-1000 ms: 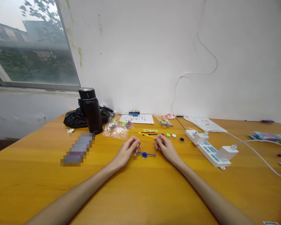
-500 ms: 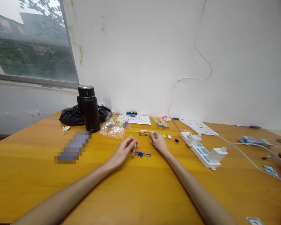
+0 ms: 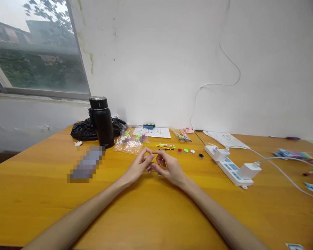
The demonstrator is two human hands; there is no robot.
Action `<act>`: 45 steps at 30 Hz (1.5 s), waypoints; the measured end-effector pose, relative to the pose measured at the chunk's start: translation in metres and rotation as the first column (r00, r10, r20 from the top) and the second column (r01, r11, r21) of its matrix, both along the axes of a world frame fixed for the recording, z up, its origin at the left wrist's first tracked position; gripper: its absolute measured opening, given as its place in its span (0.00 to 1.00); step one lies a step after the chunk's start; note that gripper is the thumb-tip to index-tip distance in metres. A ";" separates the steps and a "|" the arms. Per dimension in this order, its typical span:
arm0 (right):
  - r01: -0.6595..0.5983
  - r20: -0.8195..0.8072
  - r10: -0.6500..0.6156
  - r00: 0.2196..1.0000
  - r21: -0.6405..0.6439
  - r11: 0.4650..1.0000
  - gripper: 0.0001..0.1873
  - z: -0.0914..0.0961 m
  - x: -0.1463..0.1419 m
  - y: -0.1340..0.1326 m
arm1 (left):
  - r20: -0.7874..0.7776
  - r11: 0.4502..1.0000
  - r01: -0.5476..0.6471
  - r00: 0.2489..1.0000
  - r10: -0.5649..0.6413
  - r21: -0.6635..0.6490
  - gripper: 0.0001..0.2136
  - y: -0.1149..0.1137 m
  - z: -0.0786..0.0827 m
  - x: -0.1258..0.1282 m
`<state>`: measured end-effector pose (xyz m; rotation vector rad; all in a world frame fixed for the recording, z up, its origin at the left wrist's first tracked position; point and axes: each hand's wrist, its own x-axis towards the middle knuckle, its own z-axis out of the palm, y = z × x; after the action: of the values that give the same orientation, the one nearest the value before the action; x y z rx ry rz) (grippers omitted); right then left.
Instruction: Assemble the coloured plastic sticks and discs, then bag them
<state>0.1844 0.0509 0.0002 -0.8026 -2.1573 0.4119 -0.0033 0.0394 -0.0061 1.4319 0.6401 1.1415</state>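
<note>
Both hands have drawn in from either end of the blue rod with its round hub. The left hand (image 3: 140, 165) and right hand (image 3: 170, 167) now meet just above the table (image 3: 156, 215). That blue rod (image 3: 158, 173) sits under them on the wood, near the middle of the tabletop. Only a sliver shows below the right palm, so its long axis and heading cannot be read.

The left thumb and forefinger are pinched together and touch the tip of the right forefinger. The other right fingers are curled loosely. Whether anything is clamped between the fingertips cannot be told.

Just beyond the hands lie thin yellow, white and black sticks (image 3: 166, 146), their lengths running left to right. To their right is a row of red (image 3: 179, 150), green (image 3: 186, 150), white (image 3: 192, 151) and black discs (image 3: 201, 156).

The printed sheet (image 3: 156, 132) by the wall carries writing too small to read. The black flask (image 3: 102, 122) shows no legible brand. Clear bags of coloured pieces (image 3: 129, 142) lie beside the flask, and a white power strip (image 3: 231, 166) with plugged chargers lies to the right.
</note>
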 end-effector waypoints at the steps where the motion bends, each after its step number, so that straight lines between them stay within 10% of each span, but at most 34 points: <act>1: 0.003 0.004 -0.003 1.000 0.026 1.000 0.21 0.001 -0.001 -0.002 | 0.001 1.000 -0.003 1.000 0.003 0.000 0.14 0.000 -0.001 0.000; 13: 0.139 0.042 -0.140 0.989 0.040 0.990 0.19 0.004 0.006 0.001 | -0.143 1.000 0.018 0.990 -0.016 0.014 0.19 -0.003 0.002 0.000; 23: 0.621 -0.214 -0.587 0.781 0.155 0.769 0.18 0.025 0.060 0.024 | -0.283 0.951 -0.261 0.911 0.300 0.168 0.18 0.016 -0.011 -0.013; 40: 0.716 -0.142 -0.703 0.697 0.191 0.671 0.20 0.029 0.075 0.033 | -0.395 0.942 -0.238 0.862 0.317 0.236 0.15 0.006 -0.006 -0.010; 45: 0.711 0.202 -0.719 0.665 0.126 0.692 0.17 0.026 0.083 0.040 | -0.406 0.952 -0.203 0.869 0.284 0.231 0.13 0.003 -0.004 -0.010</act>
<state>0.2671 0.0908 0.0258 -1.6598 -1.8350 -0.1527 -0.0134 0.0423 -0.0096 1.8265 1.0816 1.0990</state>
